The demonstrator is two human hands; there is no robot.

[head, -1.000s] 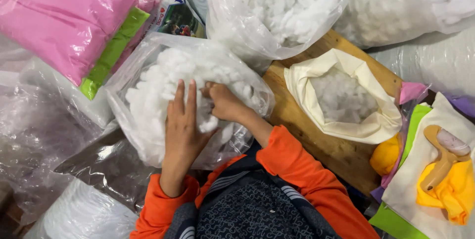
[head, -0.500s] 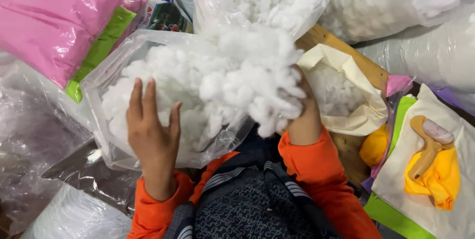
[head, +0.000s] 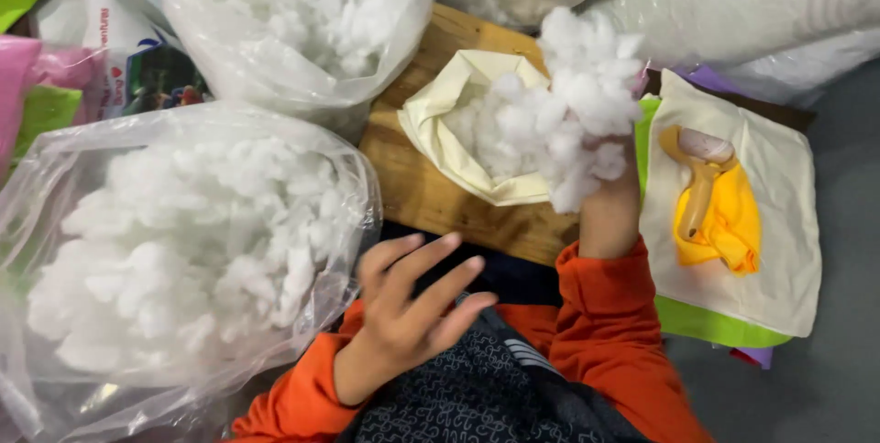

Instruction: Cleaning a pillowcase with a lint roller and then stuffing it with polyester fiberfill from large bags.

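Observation:
My right hand (head: pixel 612 194) is almost hidden under a big clump of white fibre stuffing (head: pixel 577 104) that it grips and holds over the right edge of a cream cloth bag (head: pixel 440 122). The cloth bag sits open on a wooden board (head: pixel 422 196) and has white stuffing inside. My left hand (head: pixel 412 301) hovers open above my lap, fingers spread, holding nothing. Left of it lies a clear plastic bag of white stuffing (head: pixel 183 241). Both my sleeves are orange.
Another clear bag of stuffing (head: pixel 302 12) stands behind the board. At the right a cream cloth (head: pixel 779 223) carries a yellow fabric piece (head: pixel 729 223) and a wooden-handled tool (head: pixel 701 164). Pink and green packets (head: pixel 27 86) lie far left. Grey floor shows at the right.
My right hand has carried the clump of stuffing from the plastic bag rightward to the cream cloth bag. My left hand has left the plastic bag and moved toward my lap.

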